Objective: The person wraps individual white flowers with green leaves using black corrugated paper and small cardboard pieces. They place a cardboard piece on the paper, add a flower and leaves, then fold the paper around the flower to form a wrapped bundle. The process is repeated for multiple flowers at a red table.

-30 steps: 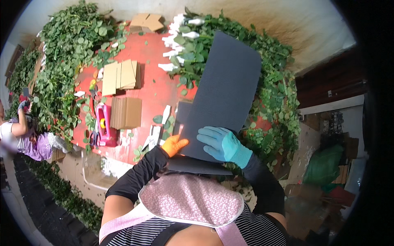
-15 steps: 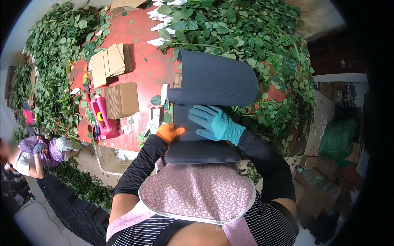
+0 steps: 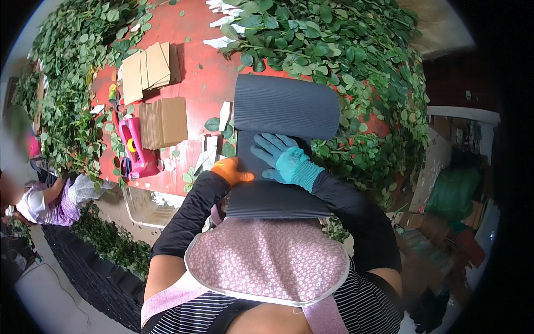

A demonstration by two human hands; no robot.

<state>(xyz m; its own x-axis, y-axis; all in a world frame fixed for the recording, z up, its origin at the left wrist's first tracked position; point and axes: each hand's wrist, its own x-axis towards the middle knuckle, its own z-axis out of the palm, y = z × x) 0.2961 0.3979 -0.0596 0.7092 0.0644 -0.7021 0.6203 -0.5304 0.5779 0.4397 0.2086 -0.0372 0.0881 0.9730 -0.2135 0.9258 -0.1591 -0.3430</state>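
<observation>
A black corrugated sheet extends from the apron to the table in front of me. Its far part curls over into a broad roll. My right hand, in a teal glove, lies flat on the sheet just below the roll, fingers spread. At the sheet's left edge is my left hand in an orange glove. Its thumb rests on top of the sheet, and the other fingers, partly hidden, close on the edge. White wrapped pieces and loose leaves lie left of the sheet.
Leafy stems are heaped along the far and right sides of the red table, with more at left. Cardboard pieces and a pink tape dispenser sit on the left. Another person is at far left.
The raised far flap of the sheet has come down into a rounder, more closed roll. Both hands keep nearly the same places on the sheet. The view has shifted slightly.
</observation>
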